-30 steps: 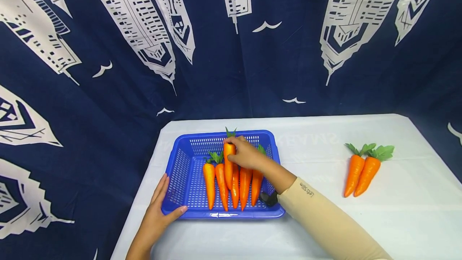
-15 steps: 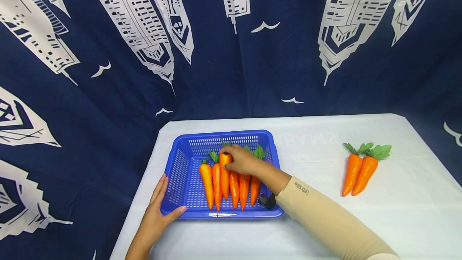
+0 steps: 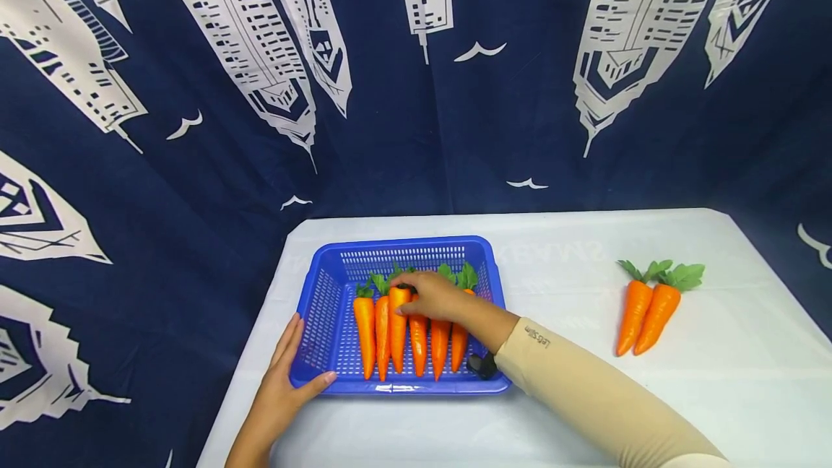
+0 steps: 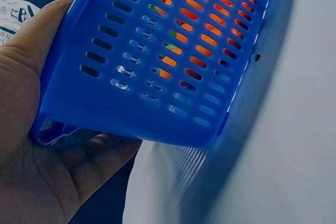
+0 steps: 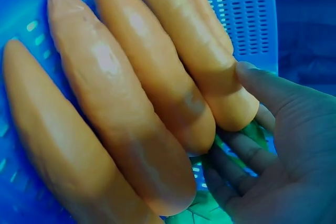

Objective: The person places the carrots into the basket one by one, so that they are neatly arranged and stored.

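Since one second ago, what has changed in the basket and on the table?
The right hand lowered the carrot it holds from above the row down among the other carrots in the blue basket, towards the near side. Its grip is still on the carrot's top. The left hand still holds the basket's corner; the two carrots on the table did not move.

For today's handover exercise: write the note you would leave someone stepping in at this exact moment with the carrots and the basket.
Left hand: holds the near left corner of the blue basket, steadying it.
Right hand: fingers round the top of a carrot lying in the basket's row.
Done: six carrots sit side by side in the basket, tips towards the person.
Left: two carrots lie on the white table, to the right of the basket.
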`<state>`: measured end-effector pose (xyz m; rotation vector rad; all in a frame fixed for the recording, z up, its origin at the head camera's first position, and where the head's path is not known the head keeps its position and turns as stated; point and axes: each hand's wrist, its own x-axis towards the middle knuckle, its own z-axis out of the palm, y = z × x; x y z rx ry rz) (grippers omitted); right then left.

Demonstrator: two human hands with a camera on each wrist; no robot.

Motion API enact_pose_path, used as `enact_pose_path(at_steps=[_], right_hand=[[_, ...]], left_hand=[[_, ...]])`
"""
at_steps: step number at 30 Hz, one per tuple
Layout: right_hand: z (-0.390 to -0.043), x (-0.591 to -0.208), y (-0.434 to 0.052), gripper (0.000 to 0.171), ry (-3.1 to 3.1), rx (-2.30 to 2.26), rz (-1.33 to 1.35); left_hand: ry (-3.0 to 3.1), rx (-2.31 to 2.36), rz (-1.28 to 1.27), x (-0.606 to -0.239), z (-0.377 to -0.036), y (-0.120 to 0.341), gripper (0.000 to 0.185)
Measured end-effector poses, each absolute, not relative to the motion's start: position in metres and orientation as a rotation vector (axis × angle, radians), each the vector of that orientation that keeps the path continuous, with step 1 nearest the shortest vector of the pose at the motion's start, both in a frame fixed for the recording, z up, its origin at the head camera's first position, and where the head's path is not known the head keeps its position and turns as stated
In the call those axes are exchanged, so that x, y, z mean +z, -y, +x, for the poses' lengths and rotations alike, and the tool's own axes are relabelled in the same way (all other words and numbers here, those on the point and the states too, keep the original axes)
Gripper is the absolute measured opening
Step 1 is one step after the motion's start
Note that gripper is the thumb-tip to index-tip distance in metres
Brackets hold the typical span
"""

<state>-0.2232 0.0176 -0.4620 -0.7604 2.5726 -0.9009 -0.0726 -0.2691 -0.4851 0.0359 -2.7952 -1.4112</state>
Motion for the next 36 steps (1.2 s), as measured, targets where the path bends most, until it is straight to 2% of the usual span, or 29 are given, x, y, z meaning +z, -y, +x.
enact_pose_path(at_steps=[18, 29, 36], right_hand=[[-0.225, -0.473, -0.018, 0.050, -2.570, -0.823, -0.847], [-0.227, -0.463, -0.023, 0.046, -2.561, -1.034, -0.771], [-0.228, -0.446, -0.032, 0.044, -2.454, -1.397, -0.680]], left_hand=[[2.780, -1.409, 0.017, -0.489, -0.072, 0.271, 0.105], [2.806, -1.392, 0.032, -0.486, -0.072, 0.270, 0.106], [2.790, -1.399, 0.012, -0.488, -0.073, 0.270, 0.105]])
